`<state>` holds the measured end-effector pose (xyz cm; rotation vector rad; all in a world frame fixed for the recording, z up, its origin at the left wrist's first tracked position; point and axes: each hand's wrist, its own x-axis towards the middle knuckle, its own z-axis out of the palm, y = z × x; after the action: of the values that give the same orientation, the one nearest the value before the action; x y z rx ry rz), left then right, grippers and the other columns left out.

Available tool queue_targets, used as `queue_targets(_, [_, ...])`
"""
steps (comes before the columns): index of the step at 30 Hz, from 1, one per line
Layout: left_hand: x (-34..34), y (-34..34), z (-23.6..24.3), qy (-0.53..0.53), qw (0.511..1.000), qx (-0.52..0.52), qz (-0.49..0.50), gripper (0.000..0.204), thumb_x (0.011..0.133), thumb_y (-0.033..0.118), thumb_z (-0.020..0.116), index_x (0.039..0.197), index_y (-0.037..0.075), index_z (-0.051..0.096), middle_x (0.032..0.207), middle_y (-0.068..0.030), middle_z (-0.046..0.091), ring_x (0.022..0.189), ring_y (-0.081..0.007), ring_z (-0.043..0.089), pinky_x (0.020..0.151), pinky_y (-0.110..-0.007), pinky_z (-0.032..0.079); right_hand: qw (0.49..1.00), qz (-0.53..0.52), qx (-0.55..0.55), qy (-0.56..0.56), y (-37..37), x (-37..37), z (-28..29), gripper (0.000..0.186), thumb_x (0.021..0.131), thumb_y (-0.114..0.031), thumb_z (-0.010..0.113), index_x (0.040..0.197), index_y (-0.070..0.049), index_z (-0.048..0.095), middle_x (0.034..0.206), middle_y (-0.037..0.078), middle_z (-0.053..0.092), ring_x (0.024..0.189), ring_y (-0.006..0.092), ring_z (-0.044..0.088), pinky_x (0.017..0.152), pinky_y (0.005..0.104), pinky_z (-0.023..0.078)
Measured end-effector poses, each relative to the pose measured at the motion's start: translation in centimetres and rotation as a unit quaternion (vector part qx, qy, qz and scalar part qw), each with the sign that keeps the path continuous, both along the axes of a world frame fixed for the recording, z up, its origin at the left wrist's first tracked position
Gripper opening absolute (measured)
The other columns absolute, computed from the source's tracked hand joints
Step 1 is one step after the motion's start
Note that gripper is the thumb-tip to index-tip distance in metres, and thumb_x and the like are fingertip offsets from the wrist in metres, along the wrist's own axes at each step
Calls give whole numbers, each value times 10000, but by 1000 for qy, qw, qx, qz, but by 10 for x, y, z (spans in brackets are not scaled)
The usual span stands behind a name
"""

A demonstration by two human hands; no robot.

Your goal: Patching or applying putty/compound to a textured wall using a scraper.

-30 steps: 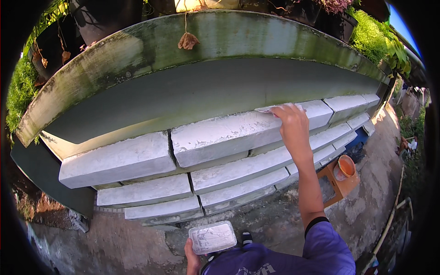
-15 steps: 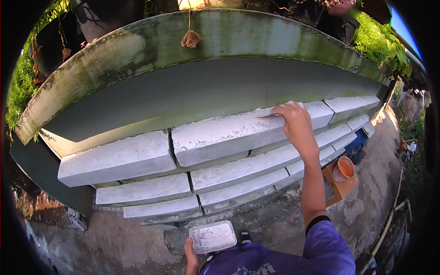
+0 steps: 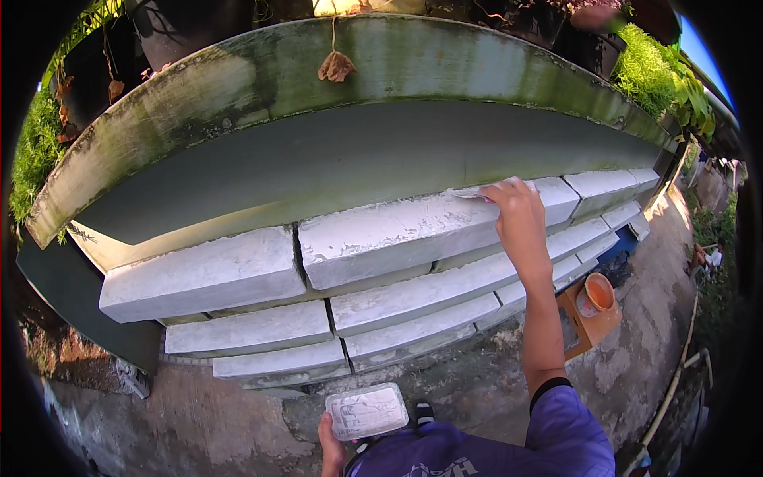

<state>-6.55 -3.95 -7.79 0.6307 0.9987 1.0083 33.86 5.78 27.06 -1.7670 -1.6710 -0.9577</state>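
My right hand (image 3: 517, 205) grips a thin, pale flat scraper (image 3: 467, 192), its blade against the top of the long white block (image 3: 373, 258) in the upper row, close to the wall behind. Smooth white coating with rough, streaky patches covers that block's upper face. Down by my body, my left hand (image 3: 331, 442) holds the side of a shallow rectangular tub (image 3: 373, 432) with white paste smeared inside. The fingers under the tub are mostly hidden.
Lower rows of white blocks (image 3: 262, 338) step down toward the concrete floor (image 3: 230, 421). At right, an orange bucket (image 3: 598, 292) rests on a brown wooden piece (image 3: 592, 326). A mossy curved concrete ledge (image 3: 381, 63) overhangs the blocks, with a dry leaf (image 3: 337, 67) dangling before it.
My right hand and the scraper have shifted slightly to the right along the top of the block. The tub in my left hand stays nearly in place.
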Motion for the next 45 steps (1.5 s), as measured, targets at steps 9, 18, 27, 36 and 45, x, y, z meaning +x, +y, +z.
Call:
queue_targets(9, [-3,1,-7,-2,1000,6,-10,485,1009,477,400,1090,28,564,838,-97,659,603,-195,648,417,-315,478,1000,-3,0,3,11,6,-6,322,716,131,576,953,-36,716,918,90,699,933,283,600,832,409,454])
queue_targets(18, [-2,-1,-3,5,1000,0,0,470,1010,472,401,1081,35,558,829,-93,655,584,-196,642,414,-319,482,999,34,-10,27,8,-9,-10,367,667,152,600,963,-30,718,937,92,699,962,300,594,862,416,451])
queue_targets(27, [-5,-1,-3,11,1000,4,-2,498,1004,487,393,1090,34,580,856,-88,669,614,-195,648,431,-321,480,999,41,-20,9,1,-19,-10,354,666,156,581,941,-24,710,922,94,687,947,308,590,856,419,448])
queue_targets(36, [0,-1,1,23,1000,-5,-8,524,995,508,388,1118,40,589,878,-77,675,653,-194,652,451,-325,480,997,61,-17,41,9,-20,-15,381,671,150,560,976,-30,701,933,114,694,907,310,633,829,422,467])
queue_targets(45, [5,-3,11,0,1000,-11,22,493,1011,456,396,1077,6,587,847,-113,676,602,-203,655,425,-316,494,996,61,0,60,-21,-22,13,386,677,138,554,990,-31,704,912,108,695,911,296,630,833,417,462])
